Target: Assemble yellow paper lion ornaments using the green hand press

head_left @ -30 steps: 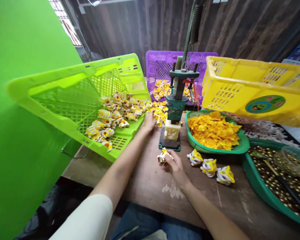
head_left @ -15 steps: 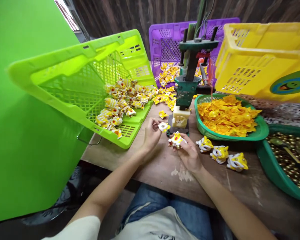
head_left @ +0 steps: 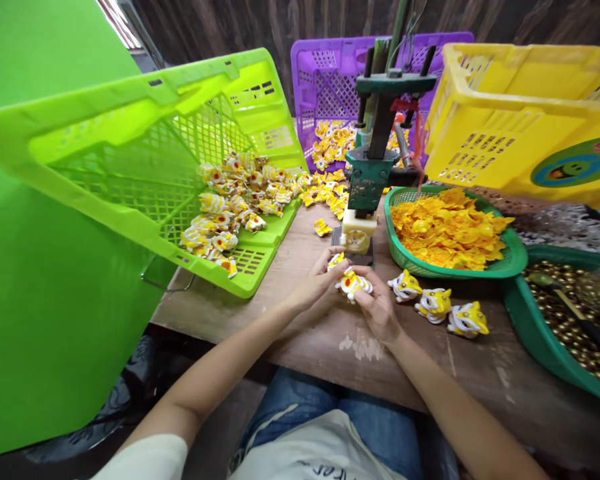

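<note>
Between my hands, in front of the press, two small yellow-and-white plastic pieces meet. My left hand [head_left: 325, 275] is closed on a toy face piece [head_left: 337, 261], white with yellow points. My right hand [head_left: 377, 303] grips a toy body [head_left: 353, 285], white with yellow stripes and a red spot. The two pieces touch or nearly touch; fingers hide the joint. Just beyond stands a green hand press [head_left: 373, 177] with a cream block [head_left: 359, 231] under its ram. Three assembled animal toys [head_left: 433, 305] stand in a row to the right of my right hand.
A tilted lime-green crate [head_left: 250, 283] at left holds striped toy bodies [head_left: 240, 193]. Face pieces [head_left: 330, 193] spill from a purple crate [head_left: 325, 73] behind. At right are a green basket [head_left: 517, 263] of yellow parts, a yellow crate [head_left: 480, 147] and a green tub [head_left: 525, 327] of gold beads.
My left hand has moved right, bringing the face piece up against the toy body in my right hand. The camera view has shifted slightly.
</note>
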Tool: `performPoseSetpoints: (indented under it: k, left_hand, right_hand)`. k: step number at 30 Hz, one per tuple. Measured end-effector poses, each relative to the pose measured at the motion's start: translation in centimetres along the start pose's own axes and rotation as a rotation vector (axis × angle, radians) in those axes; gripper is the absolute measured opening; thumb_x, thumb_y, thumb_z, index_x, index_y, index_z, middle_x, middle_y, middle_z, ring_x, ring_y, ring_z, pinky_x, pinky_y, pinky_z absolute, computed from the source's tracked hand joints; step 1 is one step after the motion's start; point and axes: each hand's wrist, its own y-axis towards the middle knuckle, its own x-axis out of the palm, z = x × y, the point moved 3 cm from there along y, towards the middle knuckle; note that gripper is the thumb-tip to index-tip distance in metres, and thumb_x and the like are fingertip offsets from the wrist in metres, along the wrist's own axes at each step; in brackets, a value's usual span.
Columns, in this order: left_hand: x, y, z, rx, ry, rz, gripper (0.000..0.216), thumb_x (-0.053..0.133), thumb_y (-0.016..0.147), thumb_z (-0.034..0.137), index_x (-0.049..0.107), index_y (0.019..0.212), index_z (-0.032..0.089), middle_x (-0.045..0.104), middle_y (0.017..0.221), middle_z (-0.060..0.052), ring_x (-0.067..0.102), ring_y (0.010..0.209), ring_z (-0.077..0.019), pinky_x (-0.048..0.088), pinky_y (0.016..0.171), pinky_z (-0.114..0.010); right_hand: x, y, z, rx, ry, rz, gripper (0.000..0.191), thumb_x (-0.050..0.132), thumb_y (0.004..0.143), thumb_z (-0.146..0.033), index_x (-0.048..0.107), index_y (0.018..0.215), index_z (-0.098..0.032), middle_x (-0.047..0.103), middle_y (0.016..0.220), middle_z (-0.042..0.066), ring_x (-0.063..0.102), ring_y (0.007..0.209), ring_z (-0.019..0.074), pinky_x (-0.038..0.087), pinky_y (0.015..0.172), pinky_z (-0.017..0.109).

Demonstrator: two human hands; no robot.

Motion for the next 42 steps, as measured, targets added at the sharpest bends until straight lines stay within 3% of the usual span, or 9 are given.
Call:
performPoseSetpoints:
  k: [4, 10, 12, 16, 20, 25, 32, 36, 42]
  left_hand:
    - [0.2, 1.4, 0.4, 0.07, 0.046, 0.078, 0.046, 0.071, 0.078, 0.053, 0.064, 0.106, 0.018, 0.066, 0.082, 0.0, 0.06, 0.074, -0.0131, 0.048, 0.07, -0.024]
    - [0.5, 1.6, -0.2, 0.13, 0.058, 0.156, 0.043, 0.061, 0.085, 0.056, 0.071, 0.104, 0.019, 0.072, 0.1, -0.006, 0.065, 0.098, -0.0208, 0.05, 0.086, -0.029]
    - [0.6, 1.2, -0.7, 0.08, 0.013, 0.103, 0.046, 0.062, 0.084, 0.057, 0.07, 0.107, 0.019, 0.072, 0.099, -0.006, 0.066, 0.097, -0.0216, 0.051, 0.083, -0.029]
    - [0.1, 0.9, -2.0, -0.024, 0.013, -0.018, 0.048, 0.072, 0.076, 0.058, 0.067, 0.105, 0.02, 0.068, 0.085, -0.002, 0.063, 0.074, -0.0151, 0.049, 0.068, -0.025]
    - [-0.6, 1.2, -2.4, -0.055, -0.07, 0.078, 0.055, 0.06, 0.08, 0.071, 0.066, 0.097, 0.019, 0.066, 0.079, -0.002, 0.061, 0.069, -0.0136, 0.049, 0.065, -0.025]
    - [-0.2, 1.1, -2.4, -0.168, -0.282, 0.115, 0.064, 0.049, 0.081, 0.078, 0.061, 0.104, 0.019, 0.07, 0.087, -0.006, 0.067, 0.075, -0.0182, 0.052, 0.067, -0.028]
    - [0.7, 0.3, -2.4, -0.135, -0.357, 0.142, 0.058, 0.062, 0.078, 0.071, 0.06, 0.102, 0.018, 0.067, 0.083, -0.002, 0.065, 0.073, -0.0144, 0.052, 0.071, -0.026]
    - [0.9, 0.2, -2.2, -0.125, -0.338, 0.149, 0.053, 0.058, 0.082, 0.068, 0.062, 0.098, 0.018, 0.063, 0.078, 0.0, 0.059, 0.065, -0.0107, 0.049, 0.066, -0.023]
    - [0.8, 0.1, -2.2, -0.091, -0.301, 0.146, 0.049, 0.059, 0.083, 0.064, 0.063, 0.099, 0.019, 0.062, 0.081, 0.0, 0.058, 0.068, -0.0113, 0.048, 0.066, -0.023]
  right_hand:
    - [0.1, -0.2, -0.6, -0.039, -0.013, 0.067, 0.047, 0.059, 0.085, -0.046, 0.051, 0.125, -0.023, 0.062, 0.123, 0.008, 0.066, 0.096, 0.0215, 0.055, 0.086, 0.037]
    - [0.3, 0.1, -1.5, -0.072, -0.192, 0.04, 0.046, 0.057, 0.087, -0.043, 0.05, 0.128, -0.023, 0.062, 0.125, 0.009, 0.064, 0.107, 0.0236, 0.054, 0.093, 0.039]
    - [0.4, 0.1, -1.7, -0.108, -0.301, -0.012, 0.047, 0.058, 0.087, -0.037, 0.048, 0.131, -0.022, 0.06, 0.128, 0.009, 0.061, 0.115, 0.0239, 0.052, 0.099, 0.039]
    - [0.6, -0.4, -1.5, -0.137, -0.359, -0.079, 0.052, 0.057, 0.086, -0.03, 0.042, 0.136, -0.021, 0.057, 0.131, 0.011, 0.057, 0.121, 0.0238, 0.049, 0.103, 0.041]
    - [0.6, -0.9, -1.6, -0.132, -0.376, 0.043, 0.045, 0.057, 0.087, -0.033, 0.047, 0.128, -0.021, 0.057, 0.128, 0.011, 0.059, 0.116, 0.0236, 0.05, 0.099, 0.04]
    - [0.8, -0.6, -1.4, -0.088, -0.34, 0.137, 0.031, 0.06, 0.09, -0.034, 0.054, 0.117, -0.022, 0.061, 0.126, 0.009, 0.062, 0.112, 0.0211, 0.052, 0.097, 0.036]
    - [0.6, -0.4, 0.4, -0.082, -0.33, 0.124, 0.035, 0.064, 0.09, -0.032, 0.057, 0.123, -0.023, 0.06, 0.134, 0.01, 0.056, 0.127, 0.0229, 0.044, 0.11, 0.041]
    - [0.5, -0.4, 0.2, -0.171, -0.536, 0.124, 0.037, 0.066, 0.089, -0.03, 0.059, 0.125, -0.024, 0.063, 0.123, 0.008, 0.06, 0.117, 0.022, 0.047, 0.104, 0.04]
    - [0.7, -0.5, -0.6, -0.284, -0.706, 0.148, 0.041, 0.069, 0.086, -0.026, 0.059, 0.125, -0.022, 0.061, 0.119, 0.009, 0.059, 0.112, 0.0212, 0.049, 0.099, 0.038]
